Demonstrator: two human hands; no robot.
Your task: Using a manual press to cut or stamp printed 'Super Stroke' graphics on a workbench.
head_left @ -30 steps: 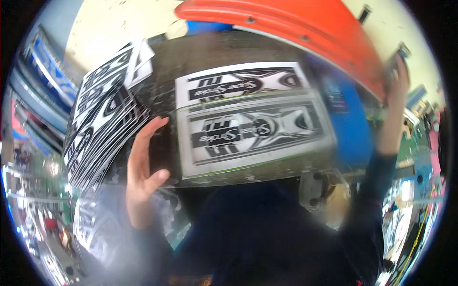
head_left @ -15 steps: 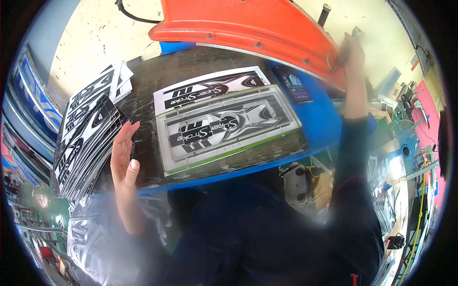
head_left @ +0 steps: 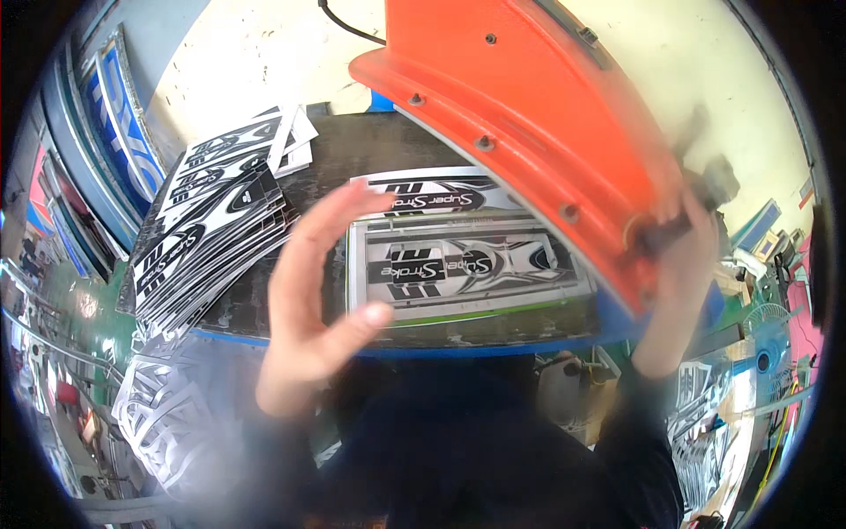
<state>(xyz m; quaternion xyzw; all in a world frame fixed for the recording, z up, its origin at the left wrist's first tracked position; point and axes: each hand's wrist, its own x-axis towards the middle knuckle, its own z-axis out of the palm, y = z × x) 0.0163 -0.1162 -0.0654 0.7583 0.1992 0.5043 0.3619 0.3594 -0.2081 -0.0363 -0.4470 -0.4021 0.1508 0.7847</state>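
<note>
My right hand, blurred, is wrapped round the handle at the near end of an orange press arm. The arm's near part hangs over the right end of a flat cutting die with a clear, framed top and a green lower edge. Under and behind the die, a black-and-white printed sheet lies on the dark work table. My left hand is raised at the die's left end, fingers and thumb apart, with nothing in it.
A fanned stack of printed sheets covers the table's left side. White paper offcuts are heaped below the table's left front edge. Framed panels lean at the far left. A blue fan stands at the right.
The press arm has swung toward me with my right hand on its handle, and now covers part of the die and sheet. My left hand has moved right toward the die. The view has shifted.
</note>
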